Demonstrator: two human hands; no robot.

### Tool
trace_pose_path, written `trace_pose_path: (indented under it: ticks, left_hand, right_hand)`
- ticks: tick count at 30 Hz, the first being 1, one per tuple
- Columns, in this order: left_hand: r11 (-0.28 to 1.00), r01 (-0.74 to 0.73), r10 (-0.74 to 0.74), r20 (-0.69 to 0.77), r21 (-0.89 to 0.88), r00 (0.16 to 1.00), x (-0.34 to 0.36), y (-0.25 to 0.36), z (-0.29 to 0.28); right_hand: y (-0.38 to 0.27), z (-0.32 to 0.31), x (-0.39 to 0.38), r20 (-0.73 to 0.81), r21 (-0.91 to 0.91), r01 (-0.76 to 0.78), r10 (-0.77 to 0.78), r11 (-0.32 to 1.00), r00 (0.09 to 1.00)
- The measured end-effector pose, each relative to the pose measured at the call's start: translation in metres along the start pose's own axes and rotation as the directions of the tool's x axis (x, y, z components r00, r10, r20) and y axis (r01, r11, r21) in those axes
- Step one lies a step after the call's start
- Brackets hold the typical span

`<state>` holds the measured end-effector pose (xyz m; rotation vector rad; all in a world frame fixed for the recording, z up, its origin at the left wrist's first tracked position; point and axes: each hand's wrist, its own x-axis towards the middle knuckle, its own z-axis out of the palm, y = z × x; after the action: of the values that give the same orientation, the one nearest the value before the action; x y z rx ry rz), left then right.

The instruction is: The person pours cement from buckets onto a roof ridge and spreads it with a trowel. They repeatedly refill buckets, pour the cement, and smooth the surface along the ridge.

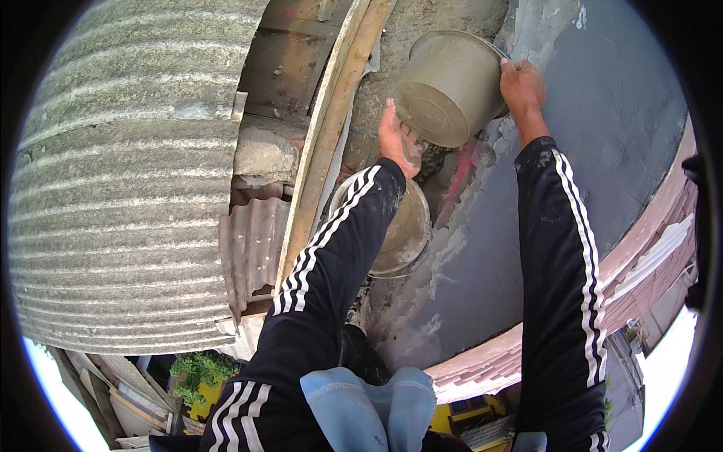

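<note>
My left hand point(397, 139) is cupped under the base of the grey bucket point(450, 87), palm flat on the bottom, fingers spread, not closed around anything. My right hand point(522, 84) is clamped on the bucket's rim at the far side, fingers curled over the edge. Bucket is lifted and tipped over, mouth pointing away from me toward the rough cement patch point(444, 19) at the top of the wall; its bottom faces the camera. Can't see inside, so can't tell how much is left in it or whether anything is pouring.

Judging progress: tipping is well under way, emptying not confirmed. A second bucket point(407, 233) sits just below my left forearm, partly hidden by my sleeve, looks mortar-smeared, contents unclear.

Around: grey painted wall point(602, 135) with peeling patches on the right, a wooden plank point(324, 151) running up on the left, corrugated roofing sheet point(120, 211) further left. Greenery point(197, 371) far below.
</note>
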<state>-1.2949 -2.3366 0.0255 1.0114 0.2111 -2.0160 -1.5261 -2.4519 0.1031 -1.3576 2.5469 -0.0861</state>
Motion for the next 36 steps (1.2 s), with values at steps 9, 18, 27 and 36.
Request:
trace_pose_path:
  ticks: [9, 18, 27, 36]
  left_hand:
    - [0.904, -0.361, 0.273, 0.342, 0.228, 0.899, -0.04, 0.017, 0.048]
    - [0.93, -0.099, 0.081, 0.066, 0.354, 0.995, -0.034, 0.031, 0.027]
    - [0.976, 0.217, -0.217, 0.063, 0.01, 0.974, -0.026, 0.063, -0.057]
    - [0.988, 0.107, -0.13, 0.223, 0.111, 0.966, -0.166, 0.083, -0.057]
  right_hand:
    - [0.008, -0.008, 0.049, -0.055, 0.07, -0.06, 0.064, 0.996, 0.996]
    - [0.005, 0.018, 0.049, -0.047, 0.019, 0.007, -0.006, 1.0, 0.999]
    - [-0.049, -0.037, -0.129, -0.049, 0.336, 0.103, -0.092, 0.936, 0.995]
    - [-0.058, -0.253, -0.334, -0.044, 0.631, 0.318, -0.376, 0.707, 0.925]
